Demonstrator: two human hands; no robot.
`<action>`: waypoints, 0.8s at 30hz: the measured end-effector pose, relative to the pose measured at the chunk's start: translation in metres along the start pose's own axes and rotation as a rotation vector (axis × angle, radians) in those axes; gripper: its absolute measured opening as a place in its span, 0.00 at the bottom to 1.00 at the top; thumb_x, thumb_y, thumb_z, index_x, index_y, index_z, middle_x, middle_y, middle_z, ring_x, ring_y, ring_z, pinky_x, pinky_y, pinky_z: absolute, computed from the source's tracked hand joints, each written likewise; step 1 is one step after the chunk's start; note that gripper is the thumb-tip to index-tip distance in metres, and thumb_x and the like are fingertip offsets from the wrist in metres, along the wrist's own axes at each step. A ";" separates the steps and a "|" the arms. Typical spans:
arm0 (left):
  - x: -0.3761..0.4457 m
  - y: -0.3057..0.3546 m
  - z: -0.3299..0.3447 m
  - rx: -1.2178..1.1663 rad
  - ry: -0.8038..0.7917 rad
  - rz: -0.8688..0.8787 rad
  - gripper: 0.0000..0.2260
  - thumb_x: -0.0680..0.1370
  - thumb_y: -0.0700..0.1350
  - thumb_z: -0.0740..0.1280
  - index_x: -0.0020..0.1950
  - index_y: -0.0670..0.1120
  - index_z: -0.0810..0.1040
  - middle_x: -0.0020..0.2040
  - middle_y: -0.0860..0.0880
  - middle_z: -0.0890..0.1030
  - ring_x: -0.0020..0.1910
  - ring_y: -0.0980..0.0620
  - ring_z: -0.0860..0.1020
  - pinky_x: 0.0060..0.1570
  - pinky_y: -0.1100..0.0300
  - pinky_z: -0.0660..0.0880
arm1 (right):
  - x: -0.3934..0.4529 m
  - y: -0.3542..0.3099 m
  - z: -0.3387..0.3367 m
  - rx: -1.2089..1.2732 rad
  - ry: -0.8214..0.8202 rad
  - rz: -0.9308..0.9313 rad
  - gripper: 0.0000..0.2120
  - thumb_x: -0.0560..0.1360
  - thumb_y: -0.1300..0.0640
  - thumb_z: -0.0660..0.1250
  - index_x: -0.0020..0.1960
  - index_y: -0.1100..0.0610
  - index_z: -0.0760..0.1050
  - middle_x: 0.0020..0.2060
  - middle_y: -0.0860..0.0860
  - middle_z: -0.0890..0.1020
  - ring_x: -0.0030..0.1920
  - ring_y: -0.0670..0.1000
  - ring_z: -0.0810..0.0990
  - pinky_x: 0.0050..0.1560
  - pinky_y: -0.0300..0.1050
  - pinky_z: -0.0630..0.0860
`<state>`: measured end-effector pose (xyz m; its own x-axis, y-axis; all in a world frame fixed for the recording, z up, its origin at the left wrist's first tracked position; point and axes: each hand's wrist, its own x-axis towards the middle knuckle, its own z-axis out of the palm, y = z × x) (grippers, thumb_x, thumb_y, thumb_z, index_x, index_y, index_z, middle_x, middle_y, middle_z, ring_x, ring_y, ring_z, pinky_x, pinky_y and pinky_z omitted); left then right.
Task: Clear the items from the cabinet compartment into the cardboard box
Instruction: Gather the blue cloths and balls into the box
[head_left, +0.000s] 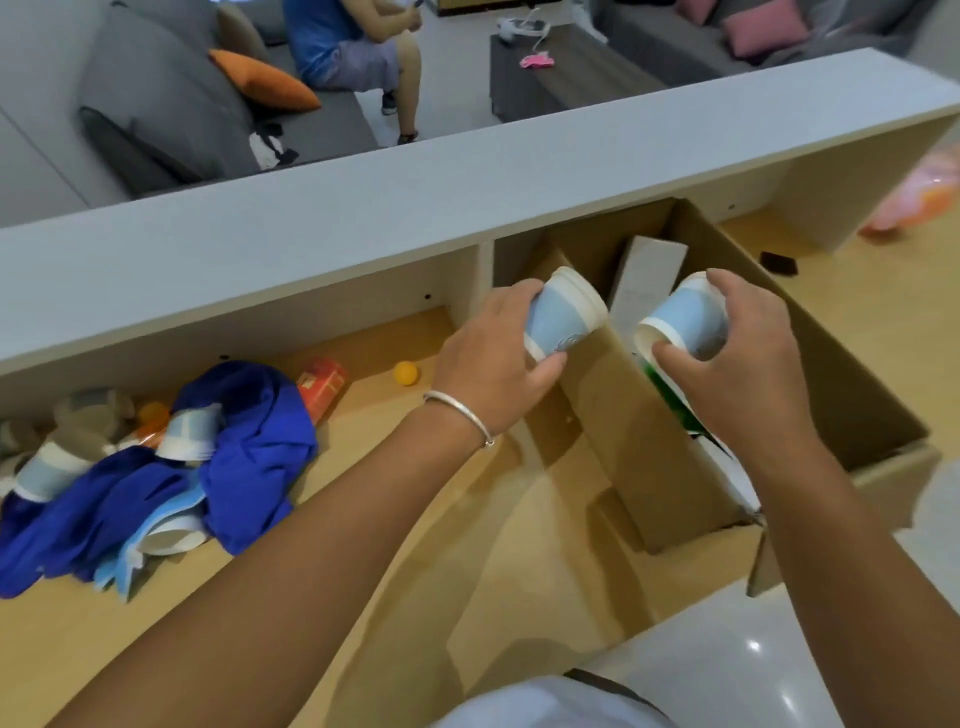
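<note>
Cups are mid-transfer: left hand (493, 358) grips one paper cup (563, 319), right hand (748, 364) another (685, 327), both over the cardboard box (857, 374) at one o'clock of the cabinet compartment (363, 332); next, I judge, release both.

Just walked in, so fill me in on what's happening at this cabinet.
A person is clearing it out. The left hand and right hand each hold a blue paper cup, the left cup and right cup, over the cardboard box. Blue cloth, more cups and an orange ball remain in the compartment.
</note>
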<state>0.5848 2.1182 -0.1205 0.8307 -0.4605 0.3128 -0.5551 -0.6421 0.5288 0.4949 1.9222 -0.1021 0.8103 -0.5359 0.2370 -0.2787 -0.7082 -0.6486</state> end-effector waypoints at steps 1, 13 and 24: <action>0.008 0.012 0.007 -0.011 -0.002 0.024 0.28 0.73 0.57 0.70 0.69 0.53 0.65 0.61 0.53 0.73 0.50 0.56 0.73 0.43 0.64 0.71 | 0.002 0.009 -0.009 -0.016 0.009 0.026 0.36 0.71 0.52 0.75 0.73 0.45 0.61 0.67 0.47 0.67 0.62 0.48 0.71 0.57 0.44 0.73; 0.003 0.038 0.062 -0.051 -0.118 -0.055 0.32 0.75 0.55 0.69 0.75 0.53 0.59 0.71 0.54 0.66 0.64 0.55 0.71 0.57 0.60 0.72 | 0.003 0.049 -0.042 -0.013 -0.020 0.099 0.33 0.74 0.50 0.72 0.74 0.48 0.61 0.69 0.49 0.67 0.66 0.48 0.68 0.63 0.45 0.67; -0.167 -0.167 -0.047 0.119 -0.046 -0.453 0.31 0.75 0.52 0.69 0.75 0.50 0.59 0.69 0.50 0.67 0.66 0.51 0.69 0.55 0.54 0.72 | -0.082 -0.079 0.087 0.119 -0.354 -0.107 0.30 0.73 0.49 0.71 0.72 0.46 0.65 0.67 0.43 0.71 0.64 0.44 0.70 0.63 0.49 0.71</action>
<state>0.5410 2.3310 -0.2238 0.9892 -0.1424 0.0350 -0.1403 -0.8492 0.5091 0.4955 2.0627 -0.1332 0.9651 -0.2557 0.0567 -0.1385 -0.6820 -0.7181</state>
